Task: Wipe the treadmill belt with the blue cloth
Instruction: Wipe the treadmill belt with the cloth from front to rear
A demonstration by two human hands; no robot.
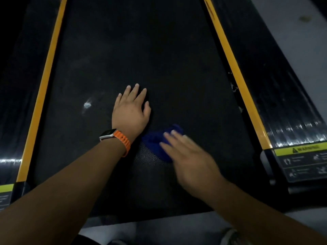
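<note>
dark textured treadmill belt (141,50) is leaned on by the flat, straight-fingered left hand (131,113); the crumpled blue cloth (154,144), just right of it, is pressed flat beneath the outstretched right hand (192,161).

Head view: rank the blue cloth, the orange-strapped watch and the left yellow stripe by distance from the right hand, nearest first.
1. Blue cloth, touching the right hand, under its fingers.
2. Watch, left of the cloth, mid-frame.
3. Left yellow stripe, at the far left.

Black side rails (261,71), yellow stripes (235,71); warning label (300,150); grey floor (304,43).
</note>
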